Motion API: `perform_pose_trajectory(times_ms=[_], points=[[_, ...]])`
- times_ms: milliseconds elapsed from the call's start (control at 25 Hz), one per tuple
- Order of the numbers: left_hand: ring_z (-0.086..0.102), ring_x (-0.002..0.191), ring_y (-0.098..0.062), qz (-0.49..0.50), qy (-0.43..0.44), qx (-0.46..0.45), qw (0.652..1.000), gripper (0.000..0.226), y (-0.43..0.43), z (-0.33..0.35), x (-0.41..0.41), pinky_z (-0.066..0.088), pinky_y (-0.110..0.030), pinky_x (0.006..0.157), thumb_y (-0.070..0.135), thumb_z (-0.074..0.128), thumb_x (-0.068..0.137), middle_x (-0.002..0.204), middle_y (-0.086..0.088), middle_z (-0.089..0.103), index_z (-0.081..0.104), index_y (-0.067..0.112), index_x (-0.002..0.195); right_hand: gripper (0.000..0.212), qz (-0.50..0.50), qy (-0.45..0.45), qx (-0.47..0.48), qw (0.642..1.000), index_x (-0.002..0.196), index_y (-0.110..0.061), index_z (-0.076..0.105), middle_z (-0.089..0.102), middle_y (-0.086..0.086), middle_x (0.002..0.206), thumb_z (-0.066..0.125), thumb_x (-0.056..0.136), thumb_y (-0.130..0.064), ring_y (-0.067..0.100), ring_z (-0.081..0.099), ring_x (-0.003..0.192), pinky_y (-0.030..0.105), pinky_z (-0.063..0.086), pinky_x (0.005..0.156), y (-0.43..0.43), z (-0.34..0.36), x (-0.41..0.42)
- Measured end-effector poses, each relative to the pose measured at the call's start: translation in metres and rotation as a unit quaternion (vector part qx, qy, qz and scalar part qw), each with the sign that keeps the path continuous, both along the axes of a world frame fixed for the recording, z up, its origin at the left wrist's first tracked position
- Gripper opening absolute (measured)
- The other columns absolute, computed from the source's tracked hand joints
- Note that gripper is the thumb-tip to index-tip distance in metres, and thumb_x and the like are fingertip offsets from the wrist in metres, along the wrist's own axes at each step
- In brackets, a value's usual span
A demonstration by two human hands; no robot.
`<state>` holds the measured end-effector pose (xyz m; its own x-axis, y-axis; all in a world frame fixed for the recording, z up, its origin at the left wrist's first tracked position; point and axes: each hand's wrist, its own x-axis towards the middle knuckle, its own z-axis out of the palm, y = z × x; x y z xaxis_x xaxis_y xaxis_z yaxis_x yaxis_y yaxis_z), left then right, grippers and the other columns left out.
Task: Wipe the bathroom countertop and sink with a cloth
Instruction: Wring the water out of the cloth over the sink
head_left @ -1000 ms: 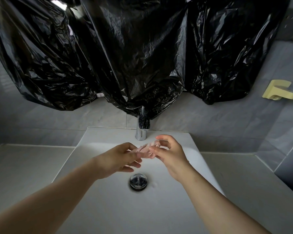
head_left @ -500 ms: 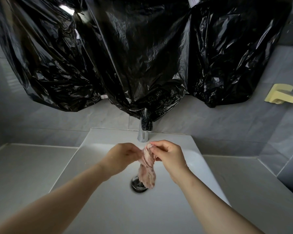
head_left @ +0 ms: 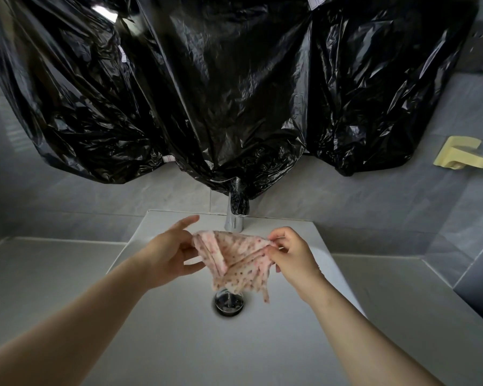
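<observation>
A pink dotted cloth (head_left: pixel 239 259) hangs spread between both hands above the white sink (head_left: pixel 156 316). My left hand (head_left: pixel 169 253) pinches its left corner, with the index finger stretched out. My right hand (head_left: pixel 293 256) pinches the right corner between thumb and fingers. The cloth's lower edge dangles just over the chrome drain (head_left: pixel 229 302). A grey countertop (head_left: pixel 48 271) runs on both sides of the sink.
A chrome faucet (head_left: pixel 234 218) stands at the back of the sink, its top wrapped in black plastic sheeting (head_left: pixel 221 93) that covers the wall above. A yellow holder (head_left: pixel 462 157) is fixed to the tiled wall at the right.
The cloth was bunched and hanging narrow between close hands; now the hands have moved apart and the cloth is pulled open wide.
</observation>
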<state>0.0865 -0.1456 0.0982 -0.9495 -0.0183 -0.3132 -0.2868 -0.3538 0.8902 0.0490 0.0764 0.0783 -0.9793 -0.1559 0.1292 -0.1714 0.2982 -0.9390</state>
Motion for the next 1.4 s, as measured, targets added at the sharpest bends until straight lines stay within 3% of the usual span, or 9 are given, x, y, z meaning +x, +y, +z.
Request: perform_pose_trajectory(times_ms=[200,360,440,520,640,800,1120,1280,1400], points=[[0.064,0.087,-0.019,-0.028,0.026,-0.306,0.951,0.011,0.002,-0.005,0.004,0.048,-0.025,0.074,0.011,0.06,0.084,0.092,-0.007,0.071,0.071,0.016,0.083,0.026,-0.015,-0.014,0.025,0.999,0.073,-0.023,0.063,0.065,-0.004,0.081,0.05,0.082,-0.002,0.013,0.06,0.076,0.015,0.048,0.069,-0.002,0.002,0.0],[0.054,0.074,-0.011,0.01,0.136,-0.69,0.711,0.011,0.01,-0.007,0.0,0.037,-0.023,0.058,0.031,0.068,0.079,0.074,0.009,0.059,0.058,0.027,0.078,0.022,0.063,0.037,0.218,0.973,0.092,-0.018,0.049,0.046,-0.008,0.079,0.064,0.078,-0.025,0.005,0.045,0.071,0.016,0.036,0.059,-0.002,-0.004,0.005],[0.05,0.086,-0.014,-0.008,0.152,-0.723,0.674,0.016,0.015,-0.013,0.0,0.036,-0.026,0.067,0.035,0.065,0.08,0.08,0.008,0.054,0.053,0.026,0.073,0.016,0.032,0.084,0.363,0.927,0.097,-0.024,0.053,0.048,-0.009,0.094,0.06,0.084,-0.033,0.012,0.049,0.095,0.024,0.038,0.077,0.0,-0.011,0.002],[0.049,0.086,-0.017,-0.012,0.155,-0.656,0.738,0.025,0.017,-0.017,-0.004,0.038,-0.026,0.069,0.026,0.065,0.078,0.083,0.006,0.049,0.046,0.025,0.063,0.011,-0.023,0.075,0.412,0.908,0.088,-0.026,0.057,0.051,-0.009,0.107,0.057,0.086,-0.038,0.019,0.047,0.107,0.028,0.036,0.088,0.004,-0.014,-0.001],[0.042,0.062,-0.018,0.056,0.07,-0.565,0.82,0.023,0.034,-0.021,-0.011,0.032,-0.024,0.049,0.016,0.056,0.082,0.068,0.001,0.046,0.041,0.017,0.065,0.014,-0.058,-0.086,0.168,0.98,0.082,-0.019,0.048,0.054,-0.005,0.079,0.06,0.084,-0.026,0.014,0.053,0.071,0.02,0.046,0.059,-0.001,-0.009,0.0],[0.066,0.076,-0.027,-0.05,0.006,-0.176,0.983,0.026,0.07,-0.029,-0.01,0.054,-0.031,0.064,0.036,0.058,0.088,0.088,-0.012,0.069,0.062,0.01,0.089,0.031,0.013,-0.249,-0.099,0.963,0.085,-0.012,0.061,0.068,0.008,0.078,0.051,0.092,-0.041,0.022,0.064,0.07,0.03,0.054,0.066,-0.017,0.003,0.009],[0.064,0.07,-0.026,-0.031,-0.02,0.046,0.998,0.013,0.095,-0.048,-0.048,0.055,-0.034,0.065,0.008,0.048,0.094,0.081,-0.016,0.066,0.057,0.0,0.094,0.025,0.009,-0.3,-0.088,0.95,0.113,-0.023,0.053,0.062,0.002,0.087,0.054,0.088,-0.02,0.015,0.056,0.067,0.03,0.05,0.067,0.029,-0.031,-0.018],[0.051,0.07,-0.016,0.02,-0.073,-0.225,0.971,0.004,0.11,-0.048,-0.096,0.042,-0.022,0.056,0.015,0.063,0.086,0.078,-0.005,0.056,0.06,0.012,0.085,0.02,-0.176,-0.2,-0.084,0.96,0.083,-0.018,0.044,0.047,0.002,0.073,0.06,0.073,-0.011,0.019,0.043,0.06,0.029,0.041,0.057,0.036,-0.042,-0.063],[0.045,0.054,-0.014,0.059,-0.063,-0.18,0.98,0.014,0.117,-0.035,-0.136,0.045,-0.022,0.049,0.009,0.059,0.087,0.066,-0.005,0.05,0.056,0.01,0.074,0.016,-0.219,-0.109,-0.114,0.963,0.077,-0.018,0.049,0.05,0.001,0.075,0.061,0.076,-0.008,0.017,0.046,0.057,0.022,0.043,0.05,0.03,-0.027,-0.106]])
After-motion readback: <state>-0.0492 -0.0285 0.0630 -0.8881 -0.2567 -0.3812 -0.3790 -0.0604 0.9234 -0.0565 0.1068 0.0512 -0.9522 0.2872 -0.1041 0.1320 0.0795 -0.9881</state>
